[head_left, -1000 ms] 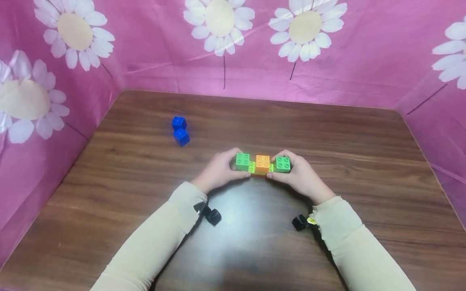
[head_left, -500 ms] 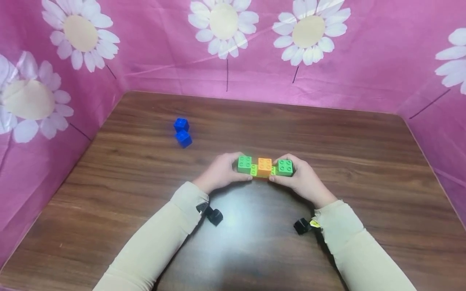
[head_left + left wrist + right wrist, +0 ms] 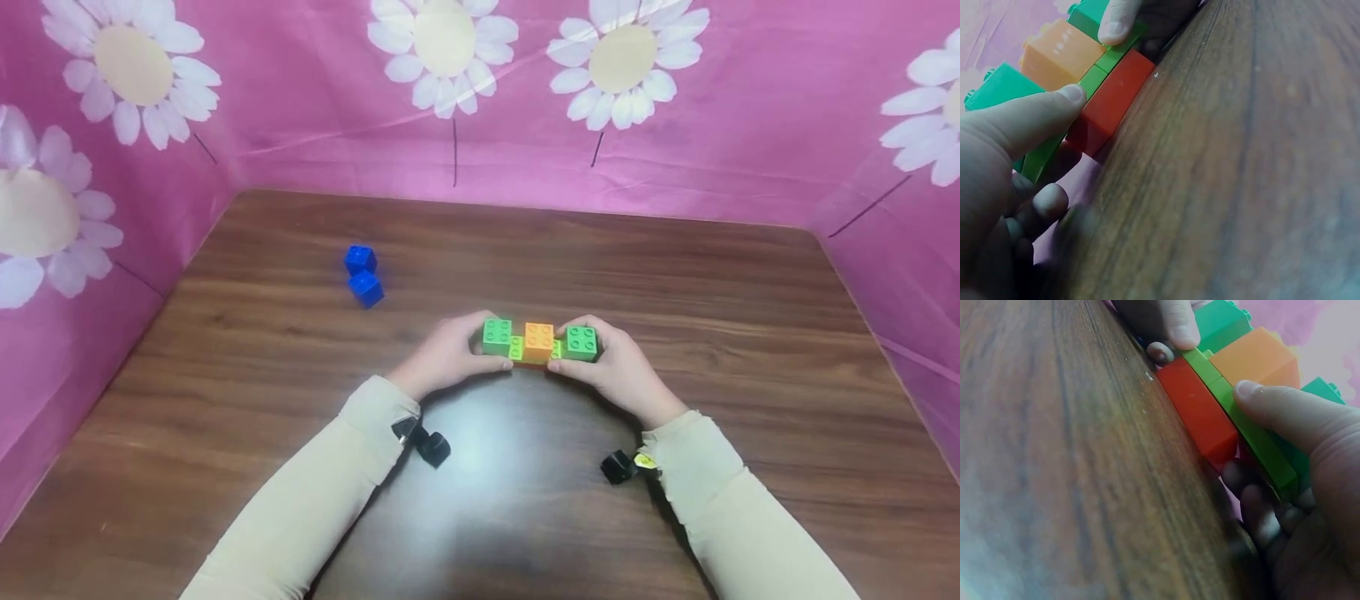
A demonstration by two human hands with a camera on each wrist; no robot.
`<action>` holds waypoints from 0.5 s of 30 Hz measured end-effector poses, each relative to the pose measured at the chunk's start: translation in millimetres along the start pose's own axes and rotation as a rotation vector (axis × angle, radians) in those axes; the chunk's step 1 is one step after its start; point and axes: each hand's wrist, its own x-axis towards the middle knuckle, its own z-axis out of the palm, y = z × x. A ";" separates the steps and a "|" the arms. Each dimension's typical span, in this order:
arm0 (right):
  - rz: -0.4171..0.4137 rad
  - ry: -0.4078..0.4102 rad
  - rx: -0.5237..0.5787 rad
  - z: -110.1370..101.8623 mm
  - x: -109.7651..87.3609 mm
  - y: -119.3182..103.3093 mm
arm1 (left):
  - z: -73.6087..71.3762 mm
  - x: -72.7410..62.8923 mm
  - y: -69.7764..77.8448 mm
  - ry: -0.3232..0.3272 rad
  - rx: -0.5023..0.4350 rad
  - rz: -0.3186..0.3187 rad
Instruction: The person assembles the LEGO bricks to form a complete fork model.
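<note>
Both hands hold one assembly of toy building bricks at the middle of the table. Its base is a red brick (image 3: 1116,100), with thin lime-green plates (image 3: 1235,403) above it that stick out past both ends. On the plates sit an orange brick (image 3: 538,342) in the middle, a green brick (image 3: 497,336) at the left and another green brick (image 3: 581,342) at the right. My left hand (image 3: 453,354) pinches the left end, its thumb on the plate's near edge. My right hand (image 3: 622,367) grips the right end likewise. Fingers behind and underneath are partly hidden.
Two blue bricks (image 3: 363,277) lie touching on the brown wood-grain table (image 3: 675,275), to the far left of the hands. Pink cloth (image 3: 322,100) with white daisies surrounds the back and sides. A black wrist camera (image 3: 433,448) hangs inside the left cuff, another black camera (image 3: 618,467) inside the right.
The head view shifts slightly between frames. Both hands keep their hold on the brick assembly, and the blue bricks stay where they lie.
</note>
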 end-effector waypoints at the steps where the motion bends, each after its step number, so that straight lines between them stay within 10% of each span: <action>1: -0.005 -0.003 0.004 1.0 0.2 0.0 | 0.2 -2.1 -0.8 0.006 0.002 -0.004; 15: -0.031 0.006 0.003 -1.3 -1.9 1.0 | 0.0 -2.5 0.3 0.003 -0.025 -0.012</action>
